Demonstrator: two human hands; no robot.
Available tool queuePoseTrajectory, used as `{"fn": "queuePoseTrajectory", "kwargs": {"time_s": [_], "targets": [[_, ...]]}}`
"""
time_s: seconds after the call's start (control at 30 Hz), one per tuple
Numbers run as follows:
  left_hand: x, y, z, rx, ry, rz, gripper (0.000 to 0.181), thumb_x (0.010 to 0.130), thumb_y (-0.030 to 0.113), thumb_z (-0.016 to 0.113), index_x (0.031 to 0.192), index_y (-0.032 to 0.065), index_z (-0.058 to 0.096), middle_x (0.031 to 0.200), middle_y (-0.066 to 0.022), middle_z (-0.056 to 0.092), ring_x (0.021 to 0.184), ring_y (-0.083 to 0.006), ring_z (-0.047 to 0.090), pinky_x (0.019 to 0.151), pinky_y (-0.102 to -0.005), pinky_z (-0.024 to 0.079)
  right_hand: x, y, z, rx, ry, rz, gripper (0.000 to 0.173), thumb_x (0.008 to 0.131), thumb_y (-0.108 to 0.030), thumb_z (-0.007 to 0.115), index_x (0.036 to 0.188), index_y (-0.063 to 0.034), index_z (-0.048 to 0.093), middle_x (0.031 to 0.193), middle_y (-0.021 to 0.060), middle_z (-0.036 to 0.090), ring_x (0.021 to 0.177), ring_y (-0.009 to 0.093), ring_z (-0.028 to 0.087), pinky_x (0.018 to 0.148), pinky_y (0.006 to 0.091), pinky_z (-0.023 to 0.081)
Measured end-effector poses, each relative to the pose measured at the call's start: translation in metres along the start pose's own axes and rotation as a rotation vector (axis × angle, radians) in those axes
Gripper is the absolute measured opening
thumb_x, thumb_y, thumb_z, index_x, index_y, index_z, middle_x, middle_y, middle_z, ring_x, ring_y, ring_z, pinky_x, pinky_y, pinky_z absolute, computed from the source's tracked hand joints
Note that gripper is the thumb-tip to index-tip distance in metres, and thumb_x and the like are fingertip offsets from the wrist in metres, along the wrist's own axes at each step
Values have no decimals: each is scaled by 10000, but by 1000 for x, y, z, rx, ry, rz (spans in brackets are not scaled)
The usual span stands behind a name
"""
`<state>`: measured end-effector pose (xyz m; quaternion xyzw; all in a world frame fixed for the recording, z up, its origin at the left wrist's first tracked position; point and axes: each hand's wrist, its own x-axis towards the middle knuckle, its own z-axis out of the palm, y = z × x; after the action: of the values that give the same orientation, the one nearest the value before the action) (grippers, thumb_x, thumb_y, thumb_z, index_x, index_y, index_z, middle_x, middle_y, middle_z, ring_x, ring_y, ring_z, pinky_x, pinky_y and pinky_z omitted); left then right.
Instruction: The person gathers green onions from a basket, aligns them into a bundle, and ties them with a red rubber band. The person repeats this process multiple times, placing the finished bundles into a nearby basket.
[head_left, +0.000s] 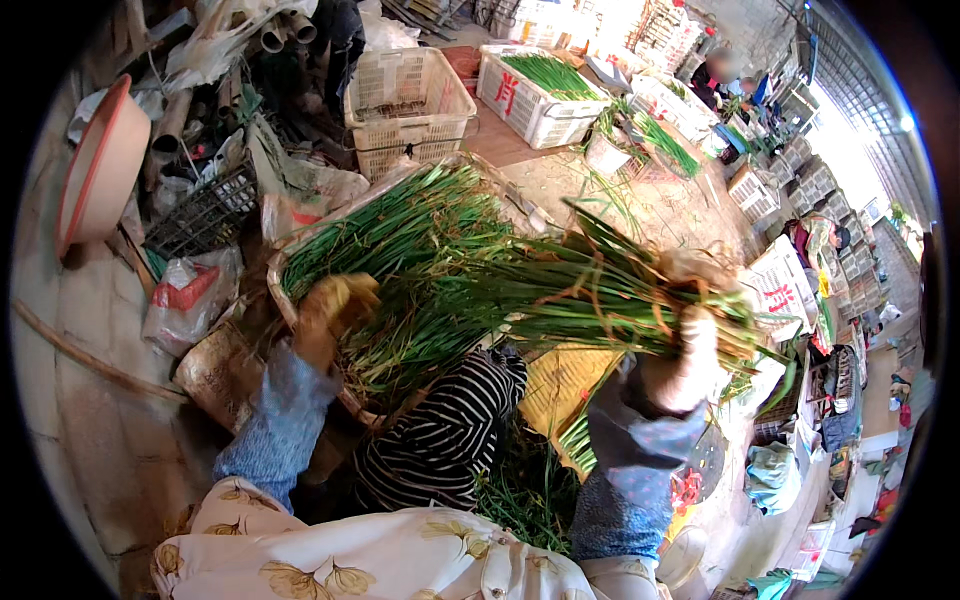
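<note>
My right hand (694, 356), bare-looking and blurred, grips a big bunch of long green stalks (600, 292) at its root end. Dry brown leaves hang from this bunch, and its green tips point left over the heap. My left hand (330, 311) wears a yellowish-brown glove and is motion-blurred at the near left side of a wide shallow container (276, 289). Whether its fingers hold anything cannot be told. Inside the container lies a thick heap of long green leafy vegetables (405, 232), probably garlic chives, mixed with yellowed leaves.
Ahead stand a pale plastic crate (405, 112) and a white crate (517, 112) holding trimmed greens. A yellow crate (566, 382) is beside my right forearm. To the left are a tilted basin (112, 172) and a black crate (210, 206). Other people (712, 79) sit farther off.
</note>
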<state>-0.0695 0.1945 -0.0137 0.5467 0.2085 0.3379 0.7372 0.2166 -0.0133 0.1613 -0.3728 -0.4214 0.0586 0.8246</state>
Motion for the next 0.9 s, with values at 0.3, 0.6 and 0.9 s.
{"fn": "queuePoseTrajectory", "kwargs": {"time_s": [0.3,0.6,0.9], "targets": [[-53,-19,108,-1306,-370,-297,904,761,670,502,1382,51,284,1376,-221,333,1214,-399,402,974,-541,370,-119,-5,72,-94,-942,3,259,706,-164,735,904,-80,591,958,100,636,1014,290,580,839,426,434],[-32,-23,93,-974,-202,-71,512,931,353,464,1308,17,381,910,-102,618,907,-287,584,849,-450,494,-222,-55,-53,137,-401,937,324,874,-341,567,822,-22,580,891,119,608,776,208,565,684,315,448],[-36,4,114,-784,58,7,452,890,249,541,1273,30,443,812,-101,620,894,-289,597,754,-479,537,-349,-34,-165,-1312,-514,966,335,873,-377,535,952,-64,622,830,143,637,738,322,604,615,398,470]]}}
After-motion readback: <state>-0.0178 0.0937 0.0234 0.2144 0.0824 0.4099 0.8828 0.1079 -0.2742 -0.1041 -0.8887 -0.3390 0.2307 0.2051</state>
